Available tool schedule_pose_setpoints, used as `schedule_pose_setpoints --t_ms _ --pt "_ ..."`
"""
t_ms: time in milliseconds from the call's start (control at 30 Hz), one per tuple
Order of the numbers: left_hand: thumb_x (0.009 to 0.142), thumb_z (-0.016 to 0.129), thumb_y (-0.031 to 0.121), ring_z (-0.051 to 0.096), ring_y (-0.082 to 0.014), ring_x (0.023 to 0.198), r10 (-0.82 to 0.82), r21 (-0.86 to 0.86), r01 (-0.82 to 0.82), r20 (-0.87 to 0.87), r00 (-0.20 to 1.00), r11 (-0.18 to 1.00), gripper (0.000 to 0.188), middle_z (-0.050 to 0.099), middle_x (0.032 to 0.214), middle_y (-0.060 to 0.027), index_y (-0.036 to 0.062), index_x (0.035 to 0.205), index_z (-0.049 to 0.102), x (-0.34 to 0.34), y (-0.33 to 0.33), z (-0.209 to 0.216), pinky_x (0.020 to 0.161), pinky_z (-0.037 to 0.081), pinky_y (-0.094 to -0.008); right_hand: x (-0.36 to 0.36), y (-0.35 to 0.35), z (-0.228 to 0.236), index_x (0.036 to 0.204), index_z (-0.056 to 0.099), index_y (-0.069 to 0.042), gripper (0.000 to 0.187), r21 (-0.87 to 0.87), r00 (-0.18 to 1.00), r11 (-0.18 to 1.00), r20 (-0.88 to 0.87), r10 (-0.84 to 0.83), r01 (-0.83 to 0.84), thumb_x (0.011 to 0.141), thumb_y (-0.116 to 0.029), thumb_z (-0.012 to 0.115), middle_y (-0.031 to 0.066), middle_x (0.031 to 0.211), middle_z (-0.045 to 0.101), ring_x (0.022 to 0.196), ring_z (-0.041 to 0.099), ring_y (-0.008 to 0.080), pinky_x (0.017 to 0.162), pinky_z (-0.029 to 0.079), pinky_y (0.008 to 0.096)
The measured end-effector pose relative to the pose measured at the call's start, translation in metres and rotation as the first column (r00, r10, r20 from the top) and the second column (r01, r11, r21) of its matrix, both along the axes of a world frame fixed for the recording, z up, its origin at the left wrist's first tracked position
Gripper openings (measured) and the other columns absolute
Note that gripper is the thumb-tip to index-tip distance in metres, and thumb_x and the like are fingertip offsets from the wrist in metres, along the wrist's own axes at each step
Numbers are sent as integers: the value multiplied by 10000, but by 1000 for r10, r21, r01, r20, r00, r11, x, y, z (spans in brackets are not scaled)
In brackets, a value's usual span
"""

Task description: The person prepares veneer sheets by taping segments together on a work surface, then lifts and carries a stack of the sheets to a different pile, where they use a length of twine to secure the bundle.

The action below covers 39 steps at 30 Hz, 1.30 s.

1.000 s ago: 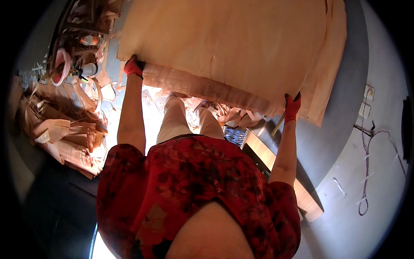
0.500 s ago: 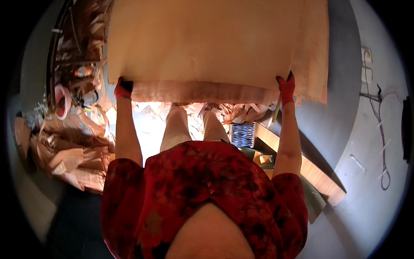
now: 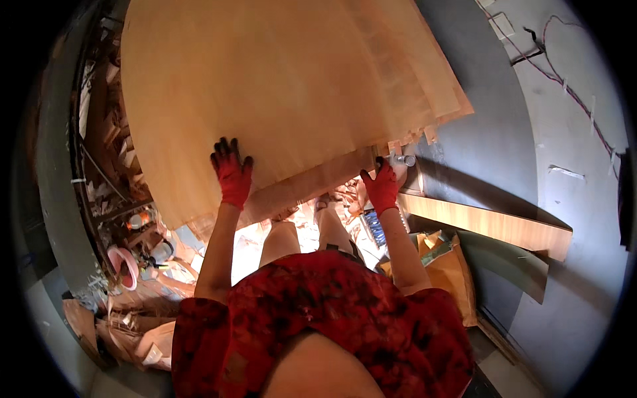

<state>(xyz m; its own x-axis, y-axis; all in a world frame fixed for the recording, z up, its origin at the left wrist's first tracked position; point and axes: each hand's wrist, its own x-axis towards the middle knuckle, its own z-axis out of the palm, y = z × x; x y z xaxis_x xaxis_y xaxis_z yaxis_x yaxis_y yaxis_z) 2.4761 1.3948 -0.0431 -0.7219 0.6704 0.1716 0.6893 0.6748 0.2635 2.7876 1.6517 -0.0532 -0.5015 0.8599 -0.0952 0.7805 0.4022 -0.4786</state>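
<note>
Left grip (image 3: 232, 178): spread open, unclenched, on the wood sheet (image 3: 259, 73), upper centre. Right grip (image 3: 383, 187): open; contact unclear. Uneven pressure could skew the sheet.

Your feet (image 3: 322, 203) stand on the floor (image 3: 247, 243) among loose wood scraps (image 3: 348, 192). A heap of larger scraps (image 3: 156, 342) lies to your left. The wood sheets (image 3: 265, 79) hide their own support from you.

Wood sheets (image 3: 265, 79) lie stacked at twelve o'clock, a basin (image 3: 132, 268) at eight beside scraps (image 3: 156, 341), a plank (image 3: 491, 222) at three, a bag (image 3: 458, 272) at four, and a cable (image 3: 584, 109) along the wall (image 3: 554, 132) at two.
</note>
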Motion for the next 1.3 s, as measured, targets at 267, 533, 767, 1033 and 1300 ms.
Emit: schedule_pose_setpoints --t_ms 267,533,767,1033,1300 --pt "895 556 411 164 -435 1419 -67 -216 71 27 997 974 694 207 1547 -220 108 1472 319 -13 43 -21 1135 70 -607 71 68 22 1238 494 -41 416 -98 994 992 -78 -82 74 855 -131 630 181 1094 653 1000 628 377 825 509 442" --pt "882 572 397 133 -431 1431 -38 -156 59 135 990 986 701 185 1556 -213 107 1469 322 -11 56 -24 1144 44 -596 75 98 -12 865 662 -59 182 -593 829 791 -359 -430 154 857 -240 677 -45 655 532 561 452 48 487 357 241" --pt "875 579 407 115 -432 1436 -49 -164 68 119 992 984 720 170 1562 -211 110 1476 316 -7 62 -30 1146 37 -593 131 97 -19 943 663 -12 303 -369 843 879 -329 -426 301 849 -300 687 88 763 646 658 592 192 624 470 328" --pt "876 565 435 104 -431 1438 -21 -237 59 156 987 970 738 155 1566 -211 107 1482 301 -7 62 -29 1146 38 -591 166 84 -9 983 684 -79 385 -154 906 900 -54 -419 407 824 -429 667 159 896 697 817 671 352 708 512 431" --pt "873 558 458 118 -435 1432 -68 -204 83 80 995 975 753 169 1559 -217 100 1481 297 -11 55 -44 1140 43 -605 187 170 33 1009 668 -94 285 129 925 917 -89 -369 378 878 -345 639 164 925 694 836 667 352 702 511 443"
